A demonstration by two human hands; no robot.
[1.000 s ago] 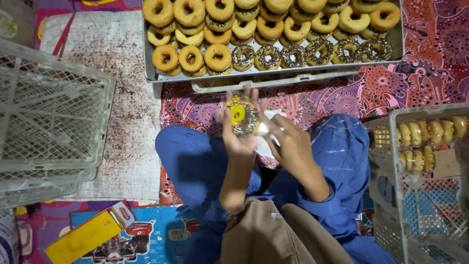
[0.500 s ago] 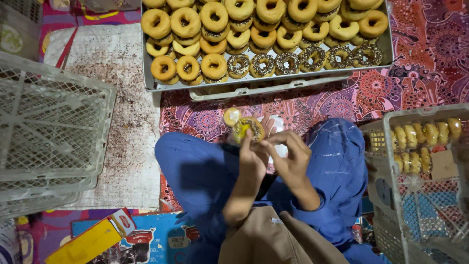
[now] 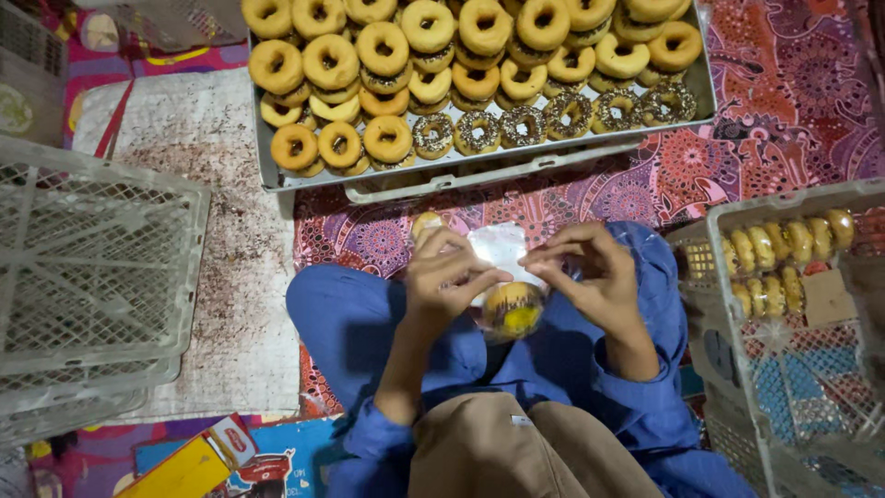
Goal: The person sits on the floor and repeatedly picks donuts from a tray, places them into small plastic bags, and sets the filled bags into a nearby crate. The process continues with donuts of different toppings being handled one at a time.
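Your left hand and right hand are both pinched on a clear plastic bag that holds a glazed doughnut; the fingertips nip the film at the top while the doughnut hangs low in the bag, over your lap between your blue-trousered knees. It will likely handle as a light, soft thing, and the film as thin and slippery (the glaze looks easy to smear or crack), so I'd judge the bag's neck the safer place to hold, not the doughnut's body.

Just beyond your hands, on the patterned cloth, sits a metal tray of doughnuts, plain ones stacked at the left and sprinkled ones along its near edge. To your right stands a plastic crate with bagged doughnuts in a row; to your left, stacked grey mesh crates, well apart from the grip.
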